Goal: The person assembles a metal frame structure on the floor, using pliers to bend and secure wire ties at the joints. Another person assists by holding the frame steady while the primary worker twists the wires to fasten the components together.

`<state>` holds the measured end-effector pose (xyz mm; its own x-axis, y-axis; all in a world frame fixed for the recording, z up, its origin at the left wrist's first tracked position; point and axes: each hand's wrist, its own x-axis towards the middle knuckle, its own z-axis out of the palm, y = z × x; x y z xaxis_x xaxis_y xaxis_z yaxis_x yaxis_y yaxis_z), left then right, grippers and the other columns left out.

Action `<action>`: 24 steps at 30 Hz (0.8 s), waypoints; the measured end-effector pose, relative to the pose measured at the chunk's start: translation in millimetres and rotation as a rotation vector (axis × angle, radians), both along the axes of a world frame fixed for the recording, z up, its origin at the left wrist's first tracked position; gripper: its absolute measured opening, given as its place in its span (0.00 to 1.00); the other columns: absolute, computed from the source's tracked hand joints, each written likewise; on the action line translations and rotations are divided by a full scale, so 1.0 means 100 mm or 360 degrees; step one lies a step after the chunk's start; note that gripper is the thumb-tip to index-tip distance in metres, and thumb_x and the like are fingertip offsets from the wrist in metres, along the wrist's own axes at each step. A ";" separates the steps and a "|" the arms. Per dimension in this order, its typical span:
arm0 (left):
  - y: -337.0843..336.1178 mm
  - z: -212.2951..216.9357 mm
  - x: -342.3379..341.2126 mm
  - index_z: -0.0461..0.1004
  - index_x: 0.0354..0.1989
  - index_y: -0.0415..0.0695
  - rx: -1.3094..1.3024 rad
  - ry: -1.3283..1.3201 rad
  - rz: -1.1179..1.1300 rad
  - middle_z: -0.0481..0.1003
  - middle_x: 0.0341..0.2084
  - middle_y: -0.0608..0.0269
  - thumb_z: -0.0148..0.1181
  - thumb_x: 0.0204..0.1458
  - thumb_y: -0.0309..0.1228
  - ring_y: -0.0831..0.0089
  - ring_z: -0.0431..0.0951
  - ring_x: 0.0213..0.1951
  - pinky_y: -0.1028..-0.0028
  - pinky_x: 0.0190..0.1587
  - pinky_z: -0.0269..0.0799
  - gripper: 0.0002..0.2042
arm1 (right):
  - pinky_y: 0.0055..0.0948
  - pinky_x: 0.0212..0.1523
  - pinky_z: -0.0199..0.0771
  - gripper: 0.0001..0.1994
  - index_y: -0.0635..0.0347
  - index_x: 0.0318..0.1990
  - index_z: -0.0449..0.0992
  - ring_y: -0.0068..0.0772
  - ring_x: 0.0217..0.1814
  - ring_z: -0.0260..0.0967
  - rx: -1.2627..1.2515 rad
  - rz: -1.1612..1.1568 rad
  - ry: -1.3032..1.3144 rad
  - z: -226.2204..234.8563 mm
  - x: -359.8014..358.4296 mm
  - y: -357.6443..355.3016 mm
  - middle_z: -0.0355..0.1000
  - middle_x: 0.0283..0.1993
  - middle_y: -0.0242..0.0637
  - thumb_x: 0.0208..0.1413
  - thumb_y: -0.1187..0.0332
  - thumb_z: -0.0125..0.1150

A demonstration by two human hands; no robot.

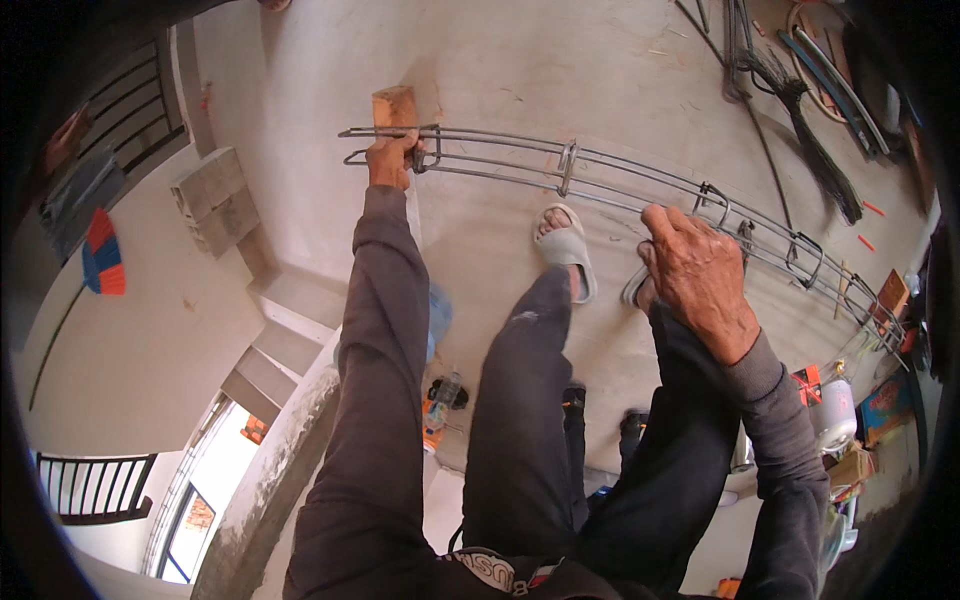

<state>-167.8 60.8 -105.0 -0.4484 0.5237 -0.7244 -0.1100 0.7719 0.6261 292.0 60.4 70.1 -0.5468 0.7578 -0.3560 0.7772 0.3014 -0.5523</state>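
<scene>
A long, narrow rebar cage [568, 168] of thin steel bars, held apart by bent wire stirrups, stretches across the floor from upper left to lower right. Near its left end, my left hand [390, 160] is closed around the bars beside a stirrup. An orange-brown block [394, 107] lies just past that hand, by the cage end. My right hand [700, 275] is in front of my right knee, its back toward me and its fingers curled at the near side of the cage. A small dark piece shows beside it; what the fingers hold is hidden.
Bundled black tie wire [815, 150] and loose rods lie at upper right. A white canister [835, 415] stands at lower right. Stacked grey blocks [215, 203] and a red-blue broom head [103, 255] are at left, above a rough concrete ledge [270, 480]. My sandalled foot [565, 250] is near the cage.
</scene>
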 end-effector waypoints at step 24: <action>0.03 -0.09 0.06 0.76 0.33 0.30 0.0125 -0.0394 0.0347 0.79 0.26 0.55 0.65 0.49 0.15 0.71 0.78 0.22 0.75 0.24 0.75 0.04 | 0.50 0.33 0.73 0.08 0.60 0.39 0.69 0.57 0.33 0.75 -0.0683 -0.0384 -0.0311 0.82 -1.60 -0.50 0.75 0.29 0.51 0.58 0.66 0.55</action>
